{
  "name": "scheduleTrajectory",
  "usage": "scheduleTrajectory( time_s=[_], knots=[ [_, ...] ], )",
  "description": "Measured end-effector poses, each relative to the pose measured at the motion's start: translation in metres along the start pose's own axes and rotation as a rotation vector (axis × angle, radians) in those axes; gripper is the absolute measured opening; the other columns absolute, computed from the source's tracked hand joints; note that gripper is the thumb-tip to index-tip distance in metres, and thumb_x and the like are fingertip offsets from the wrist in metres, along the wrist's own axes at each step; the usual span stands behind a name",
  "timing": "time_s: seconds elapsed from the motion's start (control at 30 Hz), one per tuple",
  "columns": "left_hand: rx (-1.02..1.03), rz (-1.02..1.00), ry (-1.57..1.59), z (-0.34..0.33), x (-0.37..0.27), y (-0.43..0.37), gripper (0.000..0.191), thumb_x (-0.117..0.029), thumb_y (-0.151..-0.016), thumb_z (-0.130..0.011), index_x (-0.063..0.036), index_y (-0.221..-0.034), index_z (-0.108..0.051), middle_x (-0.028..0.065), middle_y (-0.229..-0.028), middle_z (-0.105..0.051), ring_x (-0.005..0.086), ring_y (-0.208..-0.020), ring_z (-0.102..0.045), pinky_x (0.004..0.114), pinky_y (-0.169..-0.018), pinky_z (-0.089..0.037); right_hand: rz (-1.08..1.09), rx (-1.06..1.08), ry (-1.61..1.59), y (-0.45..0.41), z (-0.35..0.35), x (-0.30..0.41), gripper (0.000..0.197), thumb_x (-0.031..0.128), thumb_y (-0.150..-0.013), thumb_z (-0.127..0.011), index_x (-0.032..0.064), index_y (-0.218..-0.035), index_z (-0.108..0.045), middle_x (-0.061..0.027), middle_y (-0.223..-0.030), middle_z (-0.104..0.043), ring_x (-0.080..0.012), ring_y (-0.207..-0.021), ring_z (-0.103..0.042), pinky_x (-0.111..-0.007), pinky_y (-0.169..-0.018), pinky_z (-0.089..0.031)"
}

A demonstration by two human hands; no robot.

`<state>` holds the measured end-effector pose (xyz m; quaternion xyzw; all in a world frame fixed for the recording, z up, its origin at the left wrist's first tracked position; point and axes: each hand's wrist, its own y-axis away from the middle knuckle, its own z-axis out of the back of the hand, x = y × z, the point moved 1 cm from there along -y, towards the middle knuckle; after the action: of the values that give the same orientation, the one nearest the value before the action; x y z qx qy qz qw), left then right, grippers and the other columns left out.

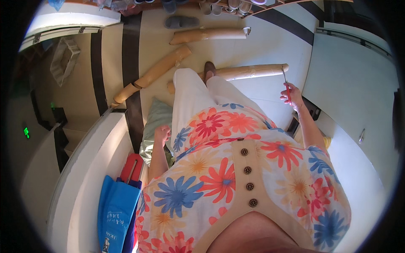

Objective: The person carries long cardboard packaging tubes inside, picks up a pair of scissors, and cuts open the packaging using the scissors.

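My right hand [293, 96], out to the right, holds scissors [287, 90] by their red handles, blades pointing away from me. The blade tips appear over the right end of a long brown cardboard roll [250, 72] on the floor; contact cannot be told. My left foot or right foot, in a brown shoe [209, 69], is by that roll, partly hidden by my trousers. My left hand [162, 134] is curled at my left side with nothing visible in it, above a grey-green cushion or bag [155, 118].
Other brown rolls [208, 35] lie on the floor, one bent [164, 68] near the doorway at left. A grey slipper [182, 22] and a shoe rack [269, 7] stand beyond. A blue bag [115, 212] is at lower left; a pale door [351, 82] is at right.
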<state>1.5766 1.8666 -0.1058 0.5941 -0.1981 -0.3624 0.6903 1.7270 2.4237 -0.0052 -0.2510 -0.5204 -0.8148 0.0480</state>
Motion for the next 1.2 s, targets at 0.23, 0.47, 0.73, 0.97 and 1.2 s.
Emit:
scheduleTrajectory(
  time_s=[0.23,0.47,0.73,0.97,1.2],
  knots=[
    [0.022,0.097,0.166,0.002,-0.041,-0.015,0.021,-0.017,-0.072,-0.054,-0.0106,-0.091,-0.058,-0.0015,-0.061,-0.052,0.0107,-0.051,-0.050,0.029,-0.048,-0.040,-0.116,-0.062,-0.094,-0.005,0.032,-0.034,0.050,0.005,-0.067,-0.057,0.0063,-0.114,-0.041,-0.0074,-0.073,-0.056,-0.0172,-0.056,-0.058,-0.023,-0.037,-0.041],
    [-0.025,0.052,0.067,-0.010,-0.098,-0.021,0.018,-0.016,-0.075,-0.052,-0.0099,-0.091,-0.057,0.0003,-0.063,-0.053,0.0110,-0.055,-0.052,0.025,-0.046,-0.040,-0.167,-0.063,-0.239,-0.019,0.043,-0.054,0.046,0.001,-0.067,-0.056,0.0048,-0.111,-0.043,-0.0073,-0.070,-0.057,-0.0173,-0.053,-0.059,-0.023,-0.036,-0.042],
    [-0.034,0.095,-0.004,-0.033,-0.135,-0.010,0.023,-0.020,-0.075,-0.054,-0.0112,-0.096,-0.055,-0.0003,-0.068,-0.054,0.0115,-0.057,-0.052,0.030,-0.052,-0.041,-0.241,-0.011,-0.116,-0.012,0.080,-0.061,0.045,0.004,-0.069,-0.056,0.0043,-0.112,-0.041,-0.0085,-0.073,-0.057,-0.0174,-0.056,-0.059,-0.023,-0.037,-0.043],
    [-0.016,0.070,-0.011,-0.109,-0.182,-0.019,0.022,-0.020,-0.074,-0.054,-0.0105,-0.094,-0.056,-0.0001,-0.068,-0.053,0.0112,-0.056,-0.052,0.028,-0.049,-0.042,-0.201,-0.040,-0.214,-0.051,0.161,-0.056,0.045,0.003,-0.069,-0.056,0.0056,-0.112,-0.042,-0.0077,-0.073,-0.057,-0.0174,-0.056,-0.059,-0.023,-0.037,-0.043],
    [0.088,-0.001,-0.060,-0.166,-0.178,-0.017,0.021,-0.020,-0.073,-0.055,-0.0104,-0.091,-0.058,-0.0011,-0.063,-0.054,0.0097,-0.055,-0.053,0.026,-0.047,-0.042,-0.222,-0.110,-0.260,-0.053,0.217,-0.076,0.050,0.003,-0.066,-0.056,0.0034,-0.113,-0.040,-0.0086,-0.073,-0.056,-0.0179,-0.056,-0.058,-0.022,-0.037,-0.042]
  ],
)
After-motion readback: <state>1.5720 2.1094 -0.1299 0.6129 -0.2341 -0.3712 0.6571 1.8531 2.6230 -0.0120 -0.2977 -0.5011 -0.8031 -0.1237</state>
